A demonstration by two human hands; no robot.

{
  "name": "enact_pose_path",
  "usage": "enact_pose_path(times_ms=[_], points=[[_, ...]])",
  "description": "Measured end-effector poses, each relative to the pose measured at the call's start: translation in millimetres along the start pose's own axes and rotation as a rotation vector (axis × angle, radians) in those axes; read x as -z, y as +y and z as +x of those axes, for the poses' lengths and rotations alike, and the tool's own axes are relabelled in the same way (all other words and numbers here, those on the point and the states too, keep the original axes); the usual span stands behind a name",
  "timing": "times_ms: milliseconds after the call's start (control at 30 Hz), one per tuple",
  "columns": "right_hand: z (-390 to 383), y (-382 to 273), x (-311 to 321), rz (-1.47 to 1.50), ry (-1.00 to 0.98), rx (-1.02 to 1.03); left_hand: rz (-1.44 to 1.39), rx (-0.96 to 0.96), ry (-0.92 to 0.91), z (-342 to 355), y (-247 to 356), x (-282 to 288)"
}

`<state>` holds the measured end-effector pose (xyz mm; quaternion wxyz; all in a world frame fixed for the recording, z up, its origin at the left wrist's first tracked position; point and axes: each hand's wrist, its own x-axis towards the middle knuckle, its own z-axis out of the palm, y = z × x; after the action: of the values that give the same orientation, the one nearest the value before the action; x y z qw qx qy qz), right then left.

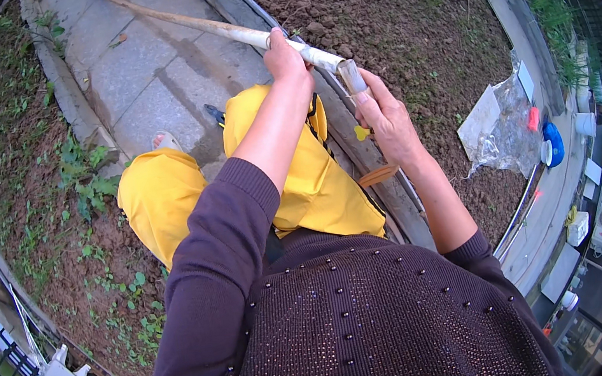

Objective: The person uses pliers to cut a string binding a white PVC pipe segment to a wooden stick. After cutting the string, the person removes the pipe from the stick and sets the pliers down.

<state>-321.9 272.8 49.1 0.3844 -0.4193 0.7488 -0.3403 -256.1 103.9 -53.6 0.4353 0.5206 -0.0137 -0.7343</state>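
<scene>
A long wooden pole (204, 25) slants from the upper left toward the middle, its near part pale and whitish. My left hand (286, 56) is closed around that pale part. At the pole's near end, my right hand (384, 113) pinches a short, greyish, translucent piece (352, 76) between thumb and fingers. This piece meets or overlaps the pole's end; I cannot tell whether they are joined. A small yellow thing (362, 132) shows beside the right hand. Below it is a brown, block-like piece (378, 176), whose kind I cannot make out.
I sit or crouch with yellow-covered knees (160, 194) over a grey paved path (152, 93). A stone curb (366, 154) borders tilled soil (393, 24). Right of it lie a clear plastic sheet (500, 129) and a blue object (554, 143). Weedy soil (28, 207) and a black fence lie left.
</scene>
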Motion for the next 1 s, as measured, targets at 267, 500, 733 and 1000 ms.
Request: enact_pose_path(times_ms=[267,500,733,1000], points=[[-7.9,0.3,17.9,-0.134,-0.065,-0.028,-0.014,0.006,-0.024,1.0,-0.9,-0.3],[-6.0,-4.6,28.2,-0.222,-0.107,-0.047,-0.002,-0.005,-0.010,-4.9,3.2,-3.9],[-0.7,-3.6,21.6,-0.219,-0.055,-0.012,0.042,-0.019,-0.020,-2.5,-2.2,-3.2],[-3.5,1.0,18.5,-0.243,0.065,0.038,0.116,-0.102,-0.047,-6.2,-1.3,-6.7]])
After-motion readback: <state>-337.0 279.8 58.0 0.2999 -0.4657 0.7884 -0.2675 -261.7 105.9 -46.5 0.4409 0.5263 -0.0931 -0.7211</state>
